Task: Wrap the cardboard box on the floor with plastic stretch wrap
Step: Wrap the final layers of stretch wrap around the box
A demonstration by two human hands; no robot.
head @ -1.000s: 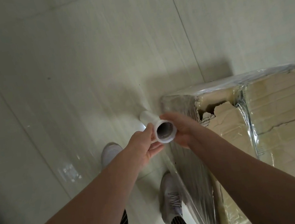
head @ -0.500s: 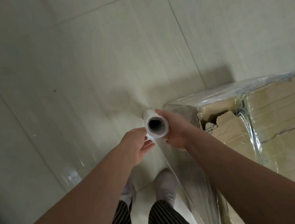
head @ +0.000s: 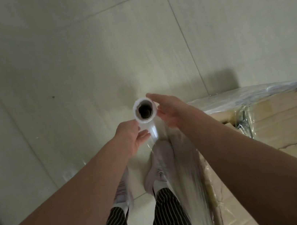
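Upright, roll (head: 145, 121) between left fingers (head: 143, 133), right fingers (head: 154, 97)

Pale tiled floor (head: 61, 67), small dark speck (head: 53, 97), white shoes (head: 160, 160), black pinstriped trousers (head: 169, 214)

Single view: head-mounted, wide-angle. Faces forward and steeply down onto tiled floor (head: 61, 67), which fills far and left of frame. Close range: my left hand (head: 133, 139) and right hand (head: 170, 109) at frame centre. Stretch wrap roll (head: 144, 111) seen end-on, core opening toward lens. My shoes (head: 158, 164) near, under hands. Cardboard box (head: 277, 113) at right, cropped by right and near edges.
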